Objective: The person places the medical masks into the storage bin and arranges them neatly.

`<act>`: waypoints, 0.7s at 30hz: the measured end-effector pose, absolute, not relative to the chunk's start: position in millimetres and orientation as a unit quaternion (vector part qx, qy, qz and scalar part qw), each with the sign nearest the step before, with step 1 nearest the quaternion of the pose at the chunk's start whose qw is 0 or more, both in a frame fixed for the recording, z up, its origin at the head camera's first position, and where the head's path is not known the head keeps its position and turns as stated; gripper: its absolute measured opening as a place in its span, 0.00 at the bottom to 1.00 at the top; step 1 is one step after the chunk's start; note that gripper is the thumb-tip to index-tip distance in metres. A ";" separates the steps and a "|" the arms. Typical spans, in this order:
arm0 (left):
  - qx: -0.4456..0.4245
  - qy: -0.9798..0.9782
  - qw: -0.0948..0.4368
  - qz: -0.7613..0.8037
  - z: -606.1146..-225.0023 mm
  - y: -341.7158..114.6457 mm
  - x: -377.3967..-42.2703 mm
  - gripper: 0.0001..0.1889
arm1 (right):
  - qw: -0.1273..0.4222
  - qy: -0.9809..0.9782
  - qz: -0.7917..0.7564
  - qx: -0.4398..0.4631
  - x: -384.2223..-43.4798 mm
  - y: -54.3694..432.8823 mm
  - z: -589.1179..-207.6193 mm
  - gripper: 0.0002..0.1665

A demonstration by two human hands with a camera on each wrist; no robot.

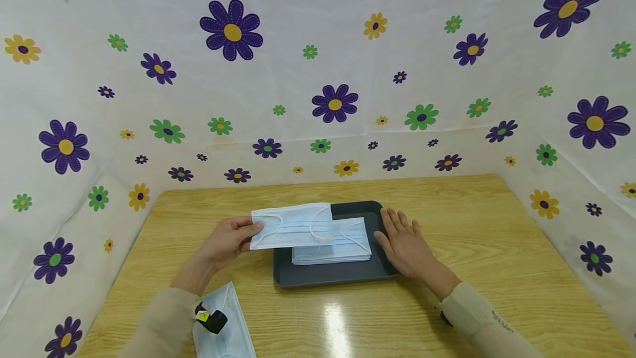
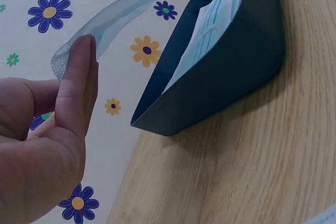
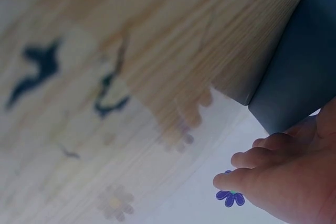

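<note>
My left hand (image 1: 232, 239) pinches one end of a light blue face mask (image 1: 290, 226), thumb on top, and holds it over the left part of a dark grey tray (image 1: 328, 279). Inside that tray lies a stack of face masks (image 1: 354, 242), partly covered by the held one. In the left wrist view the held mask (image 2: 113, 24) stands out from the fingers, higher than the tray's wall (image 2: 226, 61). My right hand (image 1: 406, 243) rests at the tray's right rim with its fingers extended, as the right wrist view also shows beside the tray's corner (image 3: 291, 77).
Another face mask (image 1: 226, 325) lies on the wooden table (image 1: 447, 203) at the front left, partly under the left wrist and its black camera (image 1: 212, 319). A white cloth with printed flowers (image 1: 293, 70) walls off the back and both sides.
</note>
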State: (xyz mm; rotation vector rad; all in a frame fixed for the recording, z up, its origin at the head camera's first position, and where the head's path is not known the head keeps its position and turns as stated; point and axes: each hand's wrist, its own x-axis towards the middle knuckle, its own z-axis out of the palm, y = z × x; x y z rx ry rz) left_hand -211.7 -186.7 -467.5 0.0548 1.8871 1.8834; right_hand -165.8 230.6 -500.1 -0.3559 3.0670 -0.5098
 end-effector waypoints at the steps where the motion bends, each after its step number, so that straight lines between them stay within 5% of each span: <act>1: 0.018 0.689 0.235 0.685 -468.4 -184.0 -212.1 0.25 | 0.006 0.980 -0.163 -0.114 -165.8 230.4 -500.1 0.40; 21: -0.028 0.699 0.235 0.674 -479.5 -132.6 -226.1 0.21 | 0.005 0.980 -0.165 -0.114 -167.2 231.1 -502.8 0.41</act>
